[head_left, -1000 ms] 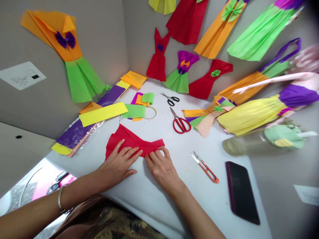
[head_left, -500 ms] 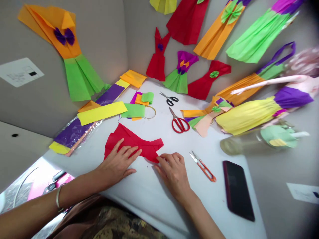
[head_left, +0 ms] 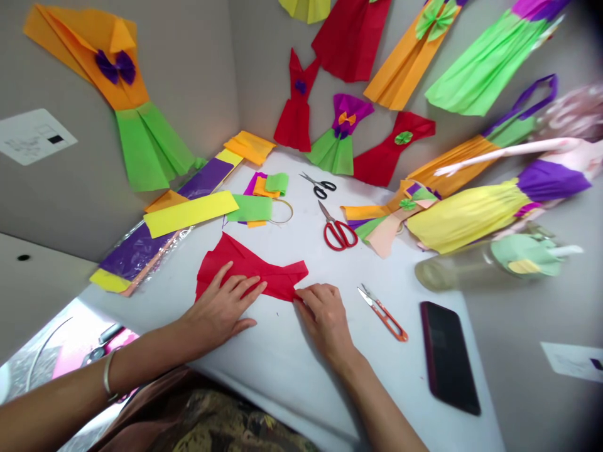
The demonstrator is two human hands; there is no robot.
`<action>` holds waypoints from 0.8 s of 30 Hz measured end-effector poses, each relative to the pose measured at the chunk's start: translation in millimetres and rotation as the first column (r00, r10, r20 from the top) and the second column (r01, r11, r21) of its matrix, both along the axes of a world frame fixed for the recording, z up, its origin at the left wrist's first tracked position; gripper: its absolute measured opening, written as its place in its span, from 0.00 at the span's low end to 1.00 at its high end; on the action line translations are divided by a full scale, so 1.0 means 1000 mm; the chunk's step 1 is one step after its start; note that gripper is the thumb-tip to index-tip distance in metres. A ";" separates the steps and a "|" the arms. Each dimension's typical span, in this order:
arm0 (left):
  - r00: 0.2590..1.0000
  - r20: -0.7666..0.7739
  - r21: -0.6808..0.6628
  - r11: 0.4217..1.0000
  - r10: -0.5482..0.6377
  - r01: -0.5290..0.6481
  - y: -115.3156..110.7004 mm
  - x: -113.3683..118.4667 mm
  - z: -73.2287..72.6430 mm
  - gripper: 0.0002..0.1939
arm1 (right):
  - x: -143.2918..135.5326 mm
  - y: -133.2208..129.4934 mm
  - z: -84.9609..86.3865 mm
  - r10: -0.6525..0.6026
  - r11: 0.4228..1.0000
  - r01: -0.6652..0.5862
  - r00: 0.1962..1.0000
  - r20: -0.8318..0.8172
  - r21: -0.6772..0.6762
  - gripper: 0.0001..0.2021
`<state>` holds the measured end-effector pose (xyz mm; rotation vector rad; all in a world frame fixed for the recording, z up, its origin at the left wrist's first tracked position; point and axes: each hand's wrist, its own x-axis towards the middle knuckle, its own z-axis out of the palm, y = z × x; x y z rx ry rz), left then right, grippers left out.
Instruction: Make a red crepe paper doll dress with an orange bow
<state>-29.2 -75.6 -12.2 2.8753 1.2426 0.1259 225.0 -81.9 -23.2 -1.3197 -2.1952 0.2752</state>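
A red paper dress (head_left: 245,260) lies flat on the white tabletop, its pleated skirt to the left and its narrow top to the right. My left hand (head_left: 223,304) rests on the skirt and waist with the fingers spread. At the lower right corner of the dress, my right hand (head_left: 325,317) has thumb and fingers closed on the paper edge. Orange-handled thread snips (head_left: 384,314) lie to the right of that hand. Red-handled scissors (head_left: 336,229) and black-handled scissors (head_left: 320,184) are farther back.
Folded crepe paper strips, including a yellow strip (head_left: 191,213), lie back left. A phone (head_left: 450,358), a clear bottle (head_left: 438,273) and a doll in a yellow skirt (head_left: 466,216) stand or lie at right. Several paper dresses hang on the grey partitions, one orange and green (head_left: 127,94).
My right hand has drawn the lower right edge of the red dress slightly upward, and that edge now looks straighter. My left hand stays in place. The view has shifted slightly.
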 end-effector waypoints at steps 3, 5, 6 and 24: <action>1.000 0.010 0.002 1.000 0.000 0.000 0.000 0.001 0.002 0.30 | -0.001 0.000 0.000 0.009 1.000 -0.009 1.000 0.018 0.019 0.07; 1.000 0.015 0.004 1.000 0.003 -0.003 0.000 0.001 0.002 0.30 | -0.001 0.000 -0.001 0.002 0.999 -0.003 1.000 0.030 0.032 0.09; 1.000 0.017 0.007 1.000 0.003 -0.003 0.000 0.000 0.001 0.30 | 0.000 -0.001 -0.002 0.002 0.999 -0.004 0.999 0.042 0.044 0.09; 1.000 0.022 -0.005 1.000 -0.003 0.003 -0.001 -0.001 0.001 0.30 | 0.009 -0.014 0.005 0.135 0.964 -0.198 0.939 0.316 0.177 0.12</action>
